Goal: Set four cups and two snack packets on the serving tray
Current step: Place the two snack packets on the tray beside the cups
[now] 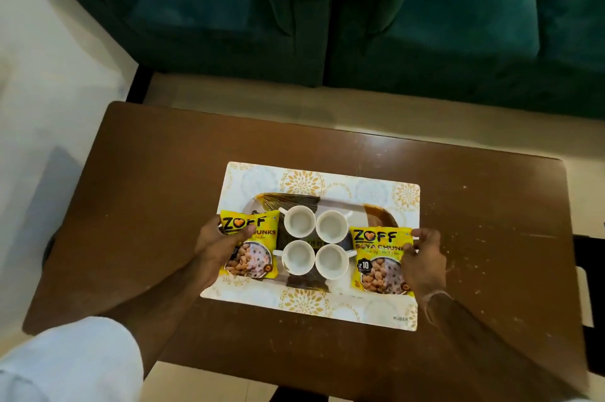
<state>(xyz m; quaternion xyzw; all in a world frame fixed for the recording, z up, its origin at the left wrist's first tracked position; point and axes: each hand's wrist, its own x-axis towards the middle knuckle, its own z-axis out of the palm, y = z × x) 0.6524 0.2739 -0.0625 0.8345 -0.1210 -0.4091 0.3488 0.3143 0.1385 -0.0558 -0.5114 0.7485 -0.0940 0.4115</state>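
1. Head view, layout: the serving tray [330, 202] lies on a patterned placemat [304, 300] in the middle of a brown table [163, 205]. Four white cups [298, 221] stand upright in a tight two-by-two block at the tray's centre, touching or nearly so, handles turned outward.
2. Head view, left side: the left hand [217, 244] grips the left snack packet [250, 246] by its outer edge, thumb across the printed face, fingers hidden beneath. The packet sits over the tray's left end, just beside the cups.
3. Head view, right side: the right hand [424, 259] pinches the right snack packet [381, 259] along its outer edge, fingertips curled onto the front. It covers the tray's right end; whether it rests fully on the tray I cannot tell.
4. Handling, as a judgement: the packets look light, puffy and slick, so edge seams are the surest hold; squeezing the middle could crush the contents. The cups look stiff, breakable and easily knocked together; handles or rims suit lifting.
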